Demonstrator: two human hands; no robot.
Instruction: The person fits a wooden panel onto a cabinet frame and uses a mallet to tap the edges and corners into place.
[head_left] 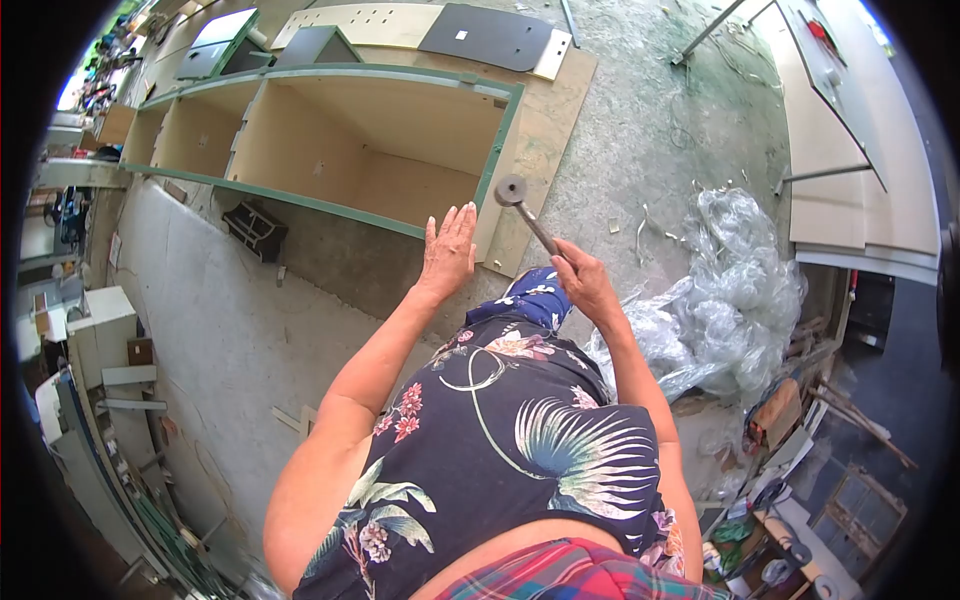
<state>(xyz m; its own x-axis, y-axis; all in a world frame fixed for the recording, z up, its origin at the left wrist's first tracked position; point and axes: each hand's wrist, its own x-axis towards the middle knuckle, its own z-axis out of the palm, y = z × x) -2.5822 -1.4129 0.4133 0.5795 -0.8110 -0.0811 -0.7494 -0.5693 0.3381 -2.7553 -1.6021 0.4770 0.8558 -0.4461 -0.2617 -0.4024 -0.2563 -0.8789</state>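
My right hand (590,285) is wrapped round the handle of a hammer (511,191), its round metal head raised near the cabinet's right end. With fingers stretched out, my left hand (450,255) is held flat by the front edge of the cabinet, close to its lower right corner. The cabinet (330,205) is a long wooden carcass with green edging, lying with its open compartments facing me. Beneath its right end shows a plywood board (550,130).
Crumpled clear plastic wrap (740,290) is heaped on the concrete floor to the right. A dark slotted box (255,230) sits by the cabinet's front edge. Large pale panels (840,160) stand at the right. Several stacked boards (100,480) fill the left side.
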